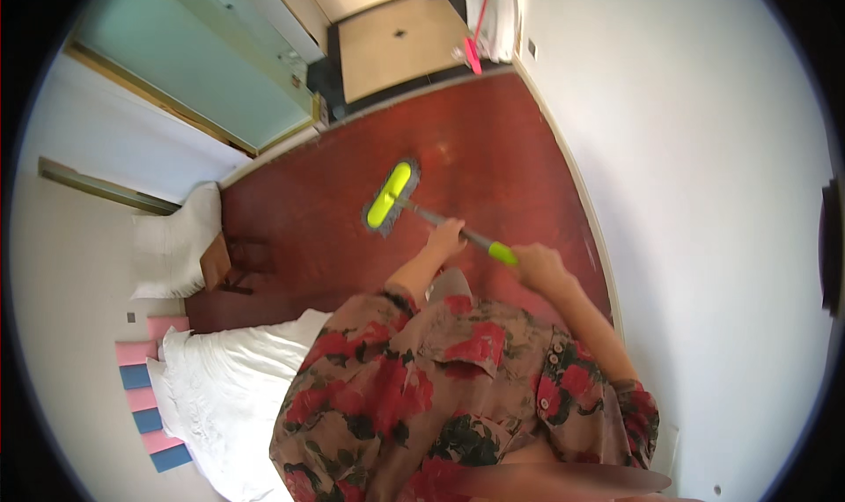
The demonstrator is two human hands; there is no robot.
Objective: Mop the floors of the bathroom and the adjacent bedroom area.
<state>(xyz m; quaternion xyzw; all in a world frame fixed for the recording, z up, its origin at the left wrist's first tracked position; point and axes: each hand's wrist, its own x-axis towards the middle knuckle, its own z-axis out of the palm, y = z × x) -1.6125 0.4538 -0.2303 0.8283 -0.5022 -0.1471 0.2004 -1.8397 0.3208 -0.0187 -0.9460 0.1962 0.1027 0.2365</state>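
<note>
A flat mop with a lime-green head and a grey fringed pad rests on the dark red floor. Its grey pole runs from the head back towards me on the right. Partway down the pole, my left hand is closed around it. My right hand grips the upper end, just behind the lime-green sleeve. The very end of the handle is hidden in that hand.
A wooden stool with white pillows stands at the left wall. The white-covered bed lies at lower left. A pink broom leans near the far doorway, beside tiled flooring. A white wall bounds the right.
</note>
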